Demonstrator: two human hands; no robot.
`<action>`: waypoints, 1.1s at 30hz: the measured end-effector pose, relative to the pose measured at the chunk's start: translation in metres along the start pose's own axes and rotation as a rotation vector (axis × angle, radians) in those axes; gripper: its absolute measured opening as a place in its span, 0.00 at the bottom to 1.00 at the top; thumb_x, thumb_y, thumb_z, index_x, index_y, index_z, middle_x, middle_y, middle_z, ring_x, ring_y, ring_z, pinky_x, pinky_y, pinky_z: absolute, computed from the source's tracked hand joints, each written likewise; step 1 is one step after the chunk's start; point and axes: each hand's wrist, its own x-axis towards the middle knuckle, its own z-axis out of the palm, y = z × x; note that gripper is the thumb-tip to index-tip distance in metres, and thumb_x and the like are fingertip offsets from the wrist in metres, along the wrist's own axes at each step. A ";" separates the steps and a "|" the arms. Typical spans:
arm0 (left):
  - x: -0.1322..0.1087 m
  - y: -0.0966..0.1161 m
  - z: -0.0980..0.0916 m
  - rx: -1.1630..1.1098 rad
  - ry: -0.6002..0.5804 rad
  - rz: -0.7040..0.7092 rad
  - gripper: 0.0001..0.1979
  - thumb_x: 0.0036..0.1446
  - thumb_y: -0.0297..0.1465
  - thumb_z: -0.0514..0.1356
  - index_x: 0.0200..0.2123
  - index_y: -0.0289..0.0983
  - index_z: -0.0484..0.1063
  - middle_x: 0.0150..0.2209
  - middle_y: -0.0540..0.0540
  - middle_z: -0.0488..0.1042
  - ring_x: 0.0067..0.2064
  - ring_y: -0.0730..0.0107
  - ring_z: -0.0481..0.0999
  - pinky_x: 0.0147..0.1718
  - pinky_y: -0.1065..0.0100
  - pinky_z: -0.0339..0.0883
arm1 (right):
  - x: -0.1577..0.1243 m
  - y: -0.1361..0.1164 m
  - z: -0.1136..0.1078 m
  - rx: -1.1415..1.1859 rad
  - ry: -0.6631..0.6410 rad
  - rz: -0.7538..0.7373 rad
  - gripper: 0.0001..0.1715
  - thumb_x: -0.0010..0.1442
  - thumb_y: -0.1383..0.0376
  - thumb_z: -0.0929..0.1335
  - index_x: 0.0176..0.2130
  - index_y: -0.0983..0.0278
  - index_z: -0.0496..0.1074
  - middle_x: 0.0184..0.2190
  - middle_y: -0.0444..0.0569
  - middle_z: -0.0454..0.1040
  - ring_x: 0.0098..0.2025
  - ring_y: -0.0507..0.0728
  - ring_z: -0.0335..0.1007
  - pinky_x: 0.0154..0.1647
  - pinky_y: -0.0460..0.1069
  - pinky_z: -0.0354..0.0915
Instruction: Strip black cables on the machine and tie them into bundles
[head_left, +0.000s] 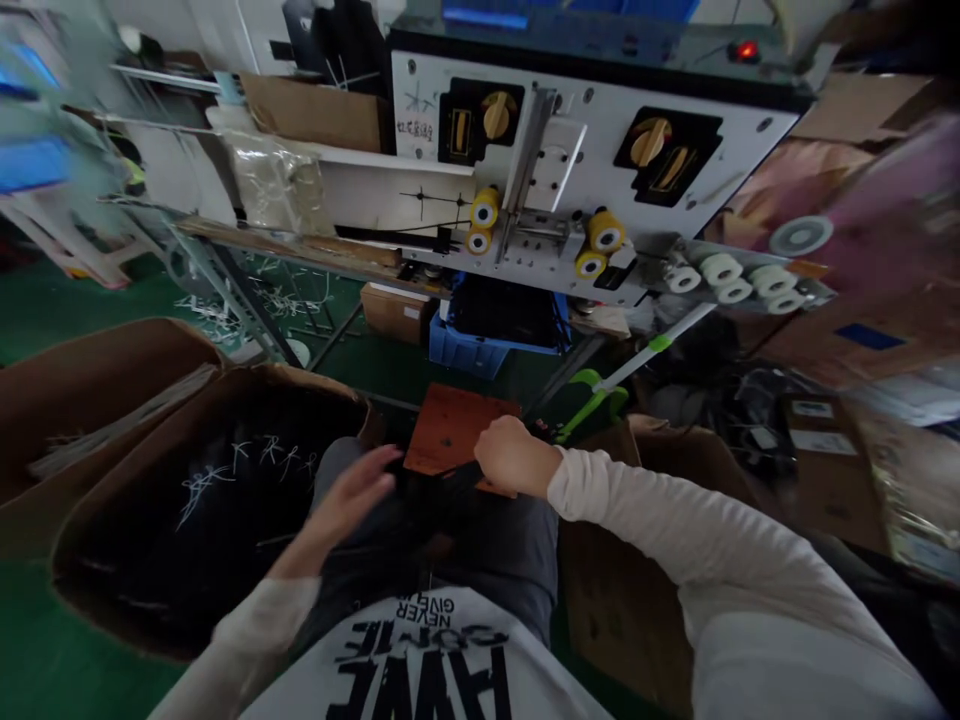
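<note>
I sit in front of a white machine (pixel 570 190) with yellow rollers (pixel 604 232). My right hand (pixel 514 457) is curled into a fist at the near edge of a brown wooden board (pixel 456 425), gripping something dark that I cannot make out. My left hand (pixel 352 495) lies over my dark-trousered lap with fingers stretched out and together, its tips near the board's left corner. It holds nothing that shows.
A large cardboard box (pixel 202 500) lined in black with white scraps stands at my left, another box (pixel 82 390) beyond it. A blue crate (pixel 480 350) sits under the machine. A green-and-white tool (pixel 622 375) leans right; cardboard boxes (pixel 637 600) crowd the right side.
</note>
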 end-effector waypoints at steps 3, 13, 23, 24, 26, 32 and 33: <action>0.051 0.029 0.064 0.117 -0.358 0.196 0.39 0.42 0.40 0.68 0.56 0.35 0.62 0.55 0.37 0.68 0.57 0.54 0.66 0.57 0.55 0.59 | 0.009 -0.009 -0.018 -0.022 -0.048 0.023 0.10 0.56 0.70 0.66 0.35 0.68 0.77 0.39 0.59 0.78 0.43 0.64 0.74 0.38 0.56 0.68; 0.093 0.046 0.076 -0.144 -0.526 -0.088 0.19 0.50 0.41 0.61 0.39 0.32 0.70 0.19 0.55 0.62 0.20 0.79 0.61 0.22 0.72 0.59 | -0.020 0.074 -0.011 0.290 0.813 -0.043 0.35 0.48 0.60 0.73 0.55 0.60 0.66 0.54 0.55 0.69 0.59 0.66 0.59 0.59 0.63 0.55; 0.095 0.050 0.069 -0.155 -0.441 -0.072 0.18 0.50 0.40 0.61 0.38 0.32 0.69 0.20 0.55 0.61 0.20 0.79 0.62 0.22 0.73 0.57 | 0.028 0.038 0.033 1.204 1.237 0.133 0.35 0.60 0.58 0.64 0.63 0.60 0.51 0.47 0.50 0.74 0.45 0.55 0.73 0.46 0.50 0.69; 0.095 0.051 0.071 -0.121 -0.401 -0.050 0.17 0.51 0.40 0.61 0.37 0.32 0.68 0.20 0.55 0.62 0.20 0.79 0.62 0.22 0.73 0.57 | 0.032 0.033 0.033 1.198 1.263 0.173 0.35 0.60 0.58 0.65 0.62 0.60 0.52 0.46 0.50 0.75 0.44 0.55 0.73 0.46 0.50 0.69; 0.093 0.050 0.076 -0.075 -0.348 -0.018 0.17 0.51 0.41 0.60 0.37 0.32 0.68 0.21 0.55 0.62 0.20 0.79 0.62 0.22 0.74 0.57 | 0.038 0.028 0.033 1.186 1.297 0.216 0.34 0.60 0.60 0.64 0.62 0.60 0.52 0.46 0.49 0.75 0.45 0.55 0.73 0.47 0.50 0.69; 0.092 0.045 0.079 0.015 -0.295 -0.012 0.16 0.52 0.40 0.59 0.37 0.33 0.67 0.20 0.55 0.63 0.19 0.79 0.62 0.21 0.74 0.57 | 0.047 0.029 0.041 1.205 1.319 0.183 0.29 0.60 0.62 0.64 0.60 0.62 0.58 0.52 0.51 0.71 0.51 0.55 0.70 0.54 0.51 0.66; 0.092 0.044 0.079 0.014 -0.292 -0.008 0.16 0.52 0.40 0.59 0.37 0.33 0.67 0.20 0.55 0.63 0.20 0.78 0.62 0.21 0.74 0.57 | 0.048 0.029 0.042 1.194 1.317 0.171 0.27 0.60 0.62 0.64 0.58 0.62 0.61 0.53 0.51 0.70 0.53 0.55 0.69 0.55 0.51 0.65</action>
